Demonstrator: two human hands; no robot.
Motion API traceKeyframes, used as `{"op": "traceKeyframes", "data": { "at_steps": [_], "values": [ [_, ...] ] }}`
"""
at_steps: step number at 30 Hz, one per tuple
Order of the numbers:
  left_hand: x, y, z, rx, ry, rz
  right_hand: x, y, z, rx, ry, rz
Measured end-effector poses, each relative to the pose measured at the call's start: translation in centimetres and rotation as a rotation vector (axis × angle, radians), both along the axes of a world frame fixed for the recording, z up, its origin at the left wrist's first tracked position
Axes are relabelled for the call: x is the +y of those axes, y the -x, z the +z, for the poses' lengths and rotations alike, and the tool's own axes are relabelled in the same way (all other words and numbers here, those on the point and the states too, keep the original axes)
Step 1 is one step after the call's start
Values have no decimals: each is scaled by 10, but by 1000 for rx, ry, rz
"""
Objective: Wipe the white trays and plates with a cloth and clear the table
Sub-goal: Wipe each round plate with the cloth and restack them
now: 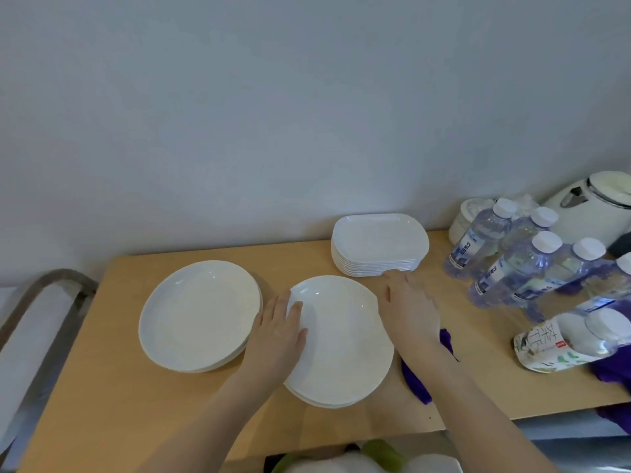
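Two stacks of round white plates sit on the wooden table [112, 397]: one at the left [199, 314], one in the middle [341, 343]. My left hand [278, 336] lies flat on the left rim of the middle stack, fingers straight. My right hand [408, 308] is beside that stack's right rim, fingers extended toward a stack of white rectangular trays [379, 244] at the back. A purple cloth [415, 380] lies on the table under my right wrist, partly hidden.
Several water bottles [512, 268] stand at the right, with a tea bottle [563, 343] lying down and more purple cloth [611, 370] near the edge. A white kettle [590, 206] and a jar [467, 216] stand by the wall. A chair frame [44, 295] is left of the table.
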State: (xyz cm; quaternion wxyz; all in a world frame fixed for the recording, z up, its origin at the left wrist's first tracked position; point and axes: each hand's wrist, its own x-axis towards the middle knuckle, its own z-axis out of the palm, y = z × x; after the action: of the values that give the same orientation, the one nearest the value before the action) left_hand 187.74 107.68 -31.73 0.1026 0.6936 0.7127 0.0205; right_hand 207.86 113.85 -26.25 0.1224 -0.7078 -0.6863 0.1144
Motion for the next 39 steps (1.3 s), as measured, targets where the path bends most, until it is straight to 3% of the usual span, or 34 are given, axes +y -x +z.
{"op": "traceKeyframes", "data": {
  "at_steps": [6,14,21,29,39],
  "values": [
    [-8,36,13,21,-76,48,-11,81,8,4,-9,320],
    [-35,122,10,18,-63,336,-32,180,-24,45,36,617],
    [-61,175,2,-18,-38,451,-23,211,-50,-22,185,456],
    [-64,200,-6,-137,22,531,-9,227,-57,-198,119,410],
    [-58,206,-7,-307,23,567,9,232,-56,-156,209,377]
  ]
}}
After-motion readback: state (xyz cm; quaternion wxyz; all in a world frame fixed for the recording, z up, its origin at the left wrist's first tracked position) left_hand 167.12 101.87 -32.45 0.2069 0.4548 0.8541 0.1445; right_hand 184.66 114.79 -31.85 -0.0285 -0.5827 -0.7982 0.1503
